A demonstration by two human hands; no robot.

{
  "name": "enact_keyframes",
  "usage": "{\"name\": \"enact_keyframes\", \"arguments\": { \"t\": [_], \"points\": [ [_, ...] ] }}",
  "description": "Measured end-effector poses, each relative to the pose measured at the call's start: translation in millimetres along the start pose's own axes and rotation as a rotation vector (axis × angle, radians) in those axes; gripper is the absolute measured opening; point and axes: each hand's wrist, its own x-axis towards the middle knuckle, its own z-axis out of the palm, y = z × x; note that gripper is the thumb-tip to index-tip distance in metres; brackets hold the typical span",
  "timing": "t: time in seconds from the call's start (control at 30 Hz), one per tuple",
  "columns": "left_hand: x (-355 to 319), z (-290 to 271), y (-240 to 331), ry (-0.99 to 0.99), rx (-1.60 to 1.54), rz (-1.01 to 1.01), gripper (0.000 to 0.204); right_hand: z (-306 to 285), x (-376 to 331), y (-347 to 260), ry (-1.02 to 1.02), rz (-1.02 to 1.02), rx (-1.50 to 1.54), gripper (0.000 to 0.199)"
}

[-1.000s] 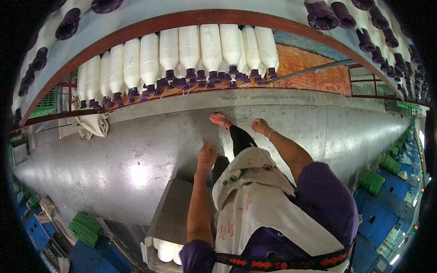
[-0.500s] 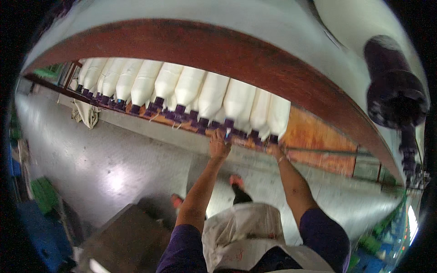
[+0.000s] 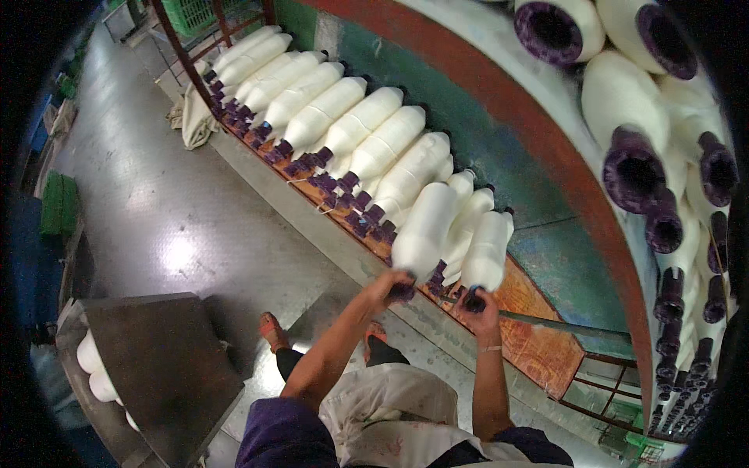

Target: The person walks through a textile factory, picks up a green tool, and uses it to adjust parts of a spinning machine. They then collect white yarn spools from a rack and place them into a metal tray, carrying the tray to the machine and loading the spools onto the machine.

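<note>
White roving bobbins with dark purple tube ends lie in stacked rows on a wooden shelf. My left hand [image 3: 394,285] is closed around the purple end of one roving bobbin [image 3: 425,228], which points up and away from me, above the row. Further right, my right hand [image 3: 477,306] grips the purple end of a second roving bobbin [image 3: 485,248] near the row's right end. The other bobbins [image 3: 335,108] lie to the left, their purple ends toward me. My fingers partly hide both held ends.
Over the wooden shelf [image 3: 538,335] runs a rusty red edge [image 3: 499,97]. More bobbins [image 3: 624,97] are stacked at the right. A grey cart [image 3: 160,366] with white packages stands at the lower left. A pale cloth [image 3: 193,117] hangs at the shelf's far end.
The view has turned and shows more of the shelf. The left bobbin now stands out from the row in my left hand, and my right hand has closed on the right one.
</note>
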Motion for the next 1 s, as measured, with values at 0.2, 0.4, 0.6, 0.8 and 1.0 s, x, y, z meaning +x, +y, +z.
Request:
{"name": "enact_keyframes", "arguments": {
  "t": [0.2,0.4,0.6,0.8,1.0],
  "points": [
    [-286.1,1.8,-31.7,0.211,0.041,0.330,0.036,79.5,-109.1,70.0,-0.233,0.318,-0.400,0.035],
    [-487.5,38.0,-73.9,0.784,-0.164,0.671,0.046,228.8,-170.0,156.9,-0.750,0.515,-1.026,0.052],
    [-564.0,2.3,-88.6,1.199,-0.459,1.092,0.042,387.0,-232.0,327.2,-1.245,0.816,-1.269,0.041],
    [-635.5,-102.6,-127.2,1.585,-0.645,1.109,0.031,434.7,-287.1,531.5,-1.616,1.003,-1.263,0.040],
    [-720.4,-177.0,-132.8,2.381,0.537,0.012,0.092,450.6,-317.1,635.5,-2.229,0.079,-1.785,0.055]
  ]
}}
